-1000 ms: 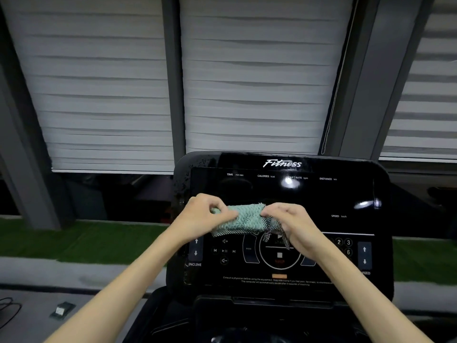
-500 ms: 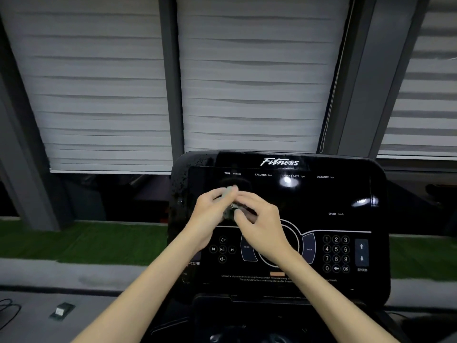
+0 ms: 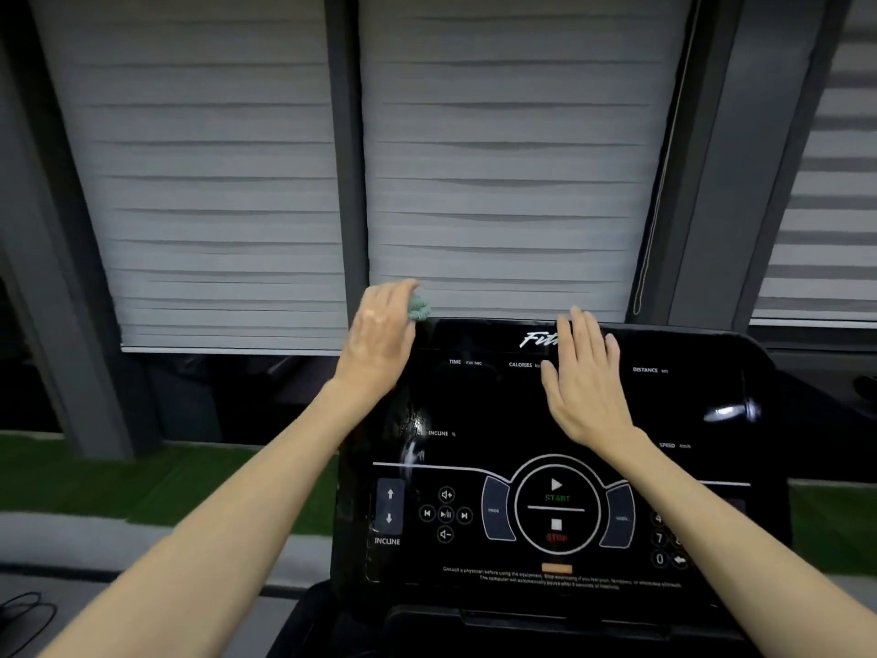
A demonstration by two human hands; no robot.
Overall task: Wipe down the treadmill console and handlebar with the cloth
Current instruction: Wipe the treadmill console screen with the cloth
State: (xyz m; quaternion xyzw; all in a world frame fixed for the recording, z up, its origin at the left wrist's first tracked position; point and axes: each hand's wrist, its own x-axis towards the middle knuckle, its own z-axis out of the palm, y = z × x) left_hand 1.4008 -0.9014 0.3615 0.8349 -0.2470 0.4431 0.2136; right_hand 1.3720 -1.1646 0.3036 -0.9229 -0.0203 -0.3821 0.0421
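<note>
Both hands have risen and parted: the left hand (image 3: 379, 334) grips the bunched cloth (image 3: 418, 308) at the upper-left corner of the console (image 3: 498, 420), mid-frame, the right hand (image 3: 586, 377) lies flat and open near its top, so wiping looks about to begin, probably with a rightward sweep.

The scene is dim and cool-toned, with the pale window blinds (image 3: 228, 182) the brightest area. A small white glare spot sits at mid right on the glossy black treadmill console (image 3: 498, 410). The window frames (image 3: 344, 159) bow outward towards the picture's edges, and everything looks slightly soft.
</note>
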